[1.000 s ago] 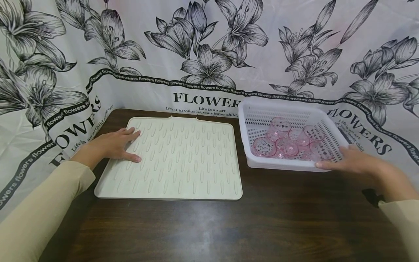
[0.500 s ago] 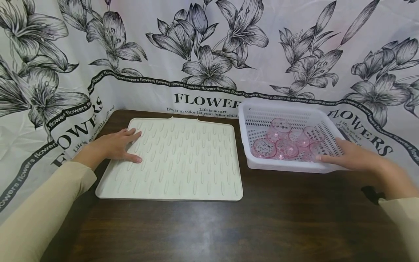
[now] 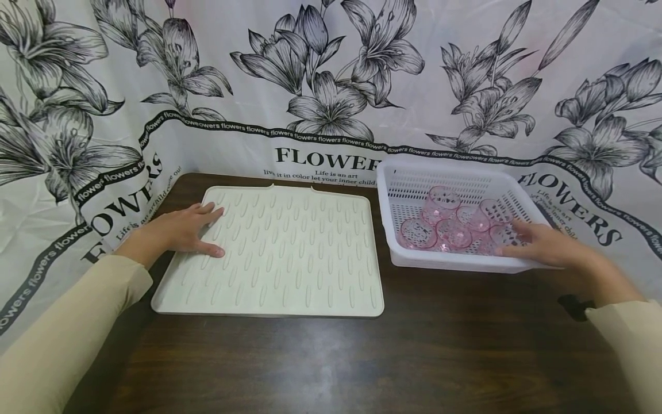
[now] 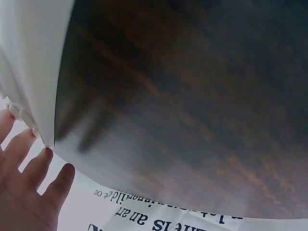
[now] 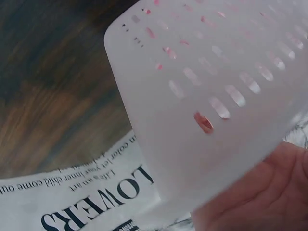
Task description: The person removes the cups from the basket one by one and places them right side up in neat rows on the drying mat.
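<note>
My left hand (image 3: pixel 183 231) rests spread on the left edge of a cream drying mat (image 3: pixel 289 253) with raised oval ridges. In the left wrist view, its fingers (image 4: pixel 36 166) reach the mat's pale edge. Over the right front corner of a white perforated plastic basket (image 3: pixel 445 261), my right hand (image 3: pixel 553 246) reaches in, thumb and fingers apart around the rightmost pink clear cup (image 3: pixel 499 233). Several more pink cups (image 3: pixel 418 233) sit in the basket. The right wrist view shows the palm (image 5: pixel 260 192) beyond the basket wall (image 5: pixel 159 125), with the fingertips hidden.
Mat and basket lie side by side on a dark brown wooden table (image 3: pixel 320 362). Behind them hangs a white cloth (image 3: pixel 207 146) with black flower prints and lettering. A small dark object (image 3: pixel 575 307) shows beside the right sleeve.
My right hand has moved left and inward from the basket's right rim, its fingers now over the rightmost cup. The left hand and mat stay in place.
</note>
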A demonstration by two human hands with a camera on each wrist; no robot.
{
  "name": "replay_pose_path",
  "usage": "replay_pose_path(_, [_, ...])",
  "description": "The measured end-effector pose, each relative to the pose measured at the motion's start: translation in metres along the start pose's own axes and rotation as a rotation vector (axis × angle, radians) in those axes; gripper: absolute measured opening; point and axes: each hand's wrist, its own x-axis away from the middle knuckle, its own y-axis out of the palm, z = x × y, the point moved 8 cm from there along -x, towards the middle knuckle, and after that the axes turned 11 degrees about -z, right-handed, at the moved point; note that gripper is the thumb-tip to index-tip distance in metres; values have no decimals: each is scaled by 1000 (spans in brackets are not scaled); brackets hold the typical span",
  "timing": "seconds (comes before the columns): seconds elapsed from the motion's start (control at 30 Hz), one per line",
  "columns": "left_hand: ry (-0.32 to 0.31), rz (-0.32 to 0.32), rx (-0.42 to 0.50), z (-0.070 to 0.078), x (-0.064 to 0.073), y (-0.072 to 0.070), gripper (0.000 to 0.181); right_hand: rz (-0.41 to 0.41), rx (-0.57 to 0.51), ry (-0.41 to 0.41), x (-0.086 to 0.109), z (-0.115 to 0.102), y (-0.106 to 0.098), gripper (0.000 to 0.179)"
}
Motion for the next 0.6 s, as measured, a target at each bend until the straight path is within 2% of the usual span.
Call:
replay_pose_path(0.17, [23, 8, 1, 1, 1, -1, 121, 25, -48, -36, -4, 4, 1, 97])
replay_pose_path(0.37, [26, 10, -1, 1, 3, -1, 121, 76, -26, -72, -5, 5, -3, 90])
replay_pose_path(0.6, [30, 9, 1, 1, 3, -1, 120, 110, -41, -50, -3, 7, -5, 88])
